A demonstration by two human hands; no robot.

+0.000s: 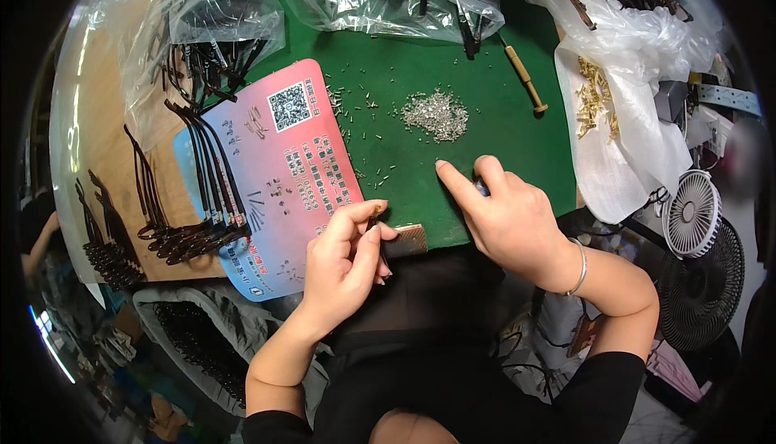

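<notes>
My left hand (343, 254) is closed at the mat's front edge, pinching a slim dark eyeglass temple (373, 221) with a small gold metal bit at its tip. Most of that temple is hidden by the fingers. Beside it, a small brown block (409, 239) sits on the edge. On the green mat (396, 60), my right hand (517, 214) rests with its index finger stretched toward a heap of tiny silver screws (436, 116). Its other fingers curl around a greyish thing (482, 188) that is mostly covered. Loose screws (380, 176) lie scattered left of the heap.
A brass screwdriver (525, 79) lies at the far right, near gold hinge-like parts (594, 101) on white plastic. Rows of dark temples (206, 173) lie left, partly over a pink-and-blue printed sheet (242, 153). Plastic bags (388, 8) line the back; a white fan (692, 214) stands right.
</notes>
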